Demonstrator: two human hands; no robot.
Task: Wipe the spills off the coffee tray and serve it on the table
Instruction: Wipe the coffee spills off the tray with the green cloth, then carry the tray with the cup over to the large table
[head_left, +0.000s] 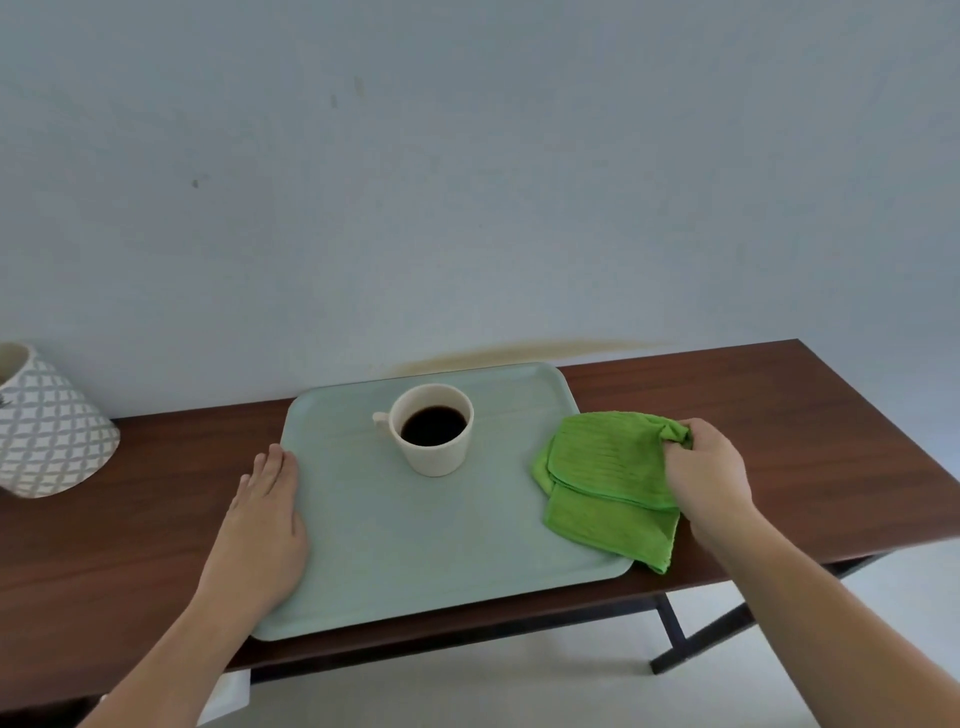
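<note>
Stretching across the view, a long dark brown wooden table (727, 410) on black metal legs stands against a pale blue-grey wall (467, 182), which carries a faint yellowish stain just above the tabletop. A pale mint-green rectangular plastic tray (415, 545) with rounded corners lies on the table, its near edge reaching the table's front edge. At the far left of the table sits a white ceramic pot (47, 426) with a grey diamond lattice pattern, well apart from the tray. A bright green ribbed microfibre cloth (608, 483), folded over on itself, lies across the tray's right edge, with its lower corner hanging past the tray's near right corner. The right hand (711, 473) is closed on the cloth's bunched far corner, gripping it. The left hand (270, 519) lies flat with fingers extended and together, pressing on the tray's left rim. A cream ceramic cup (434, 431) of black coffee stands upright on the far half of the tray, its handle pointing left.
</note>
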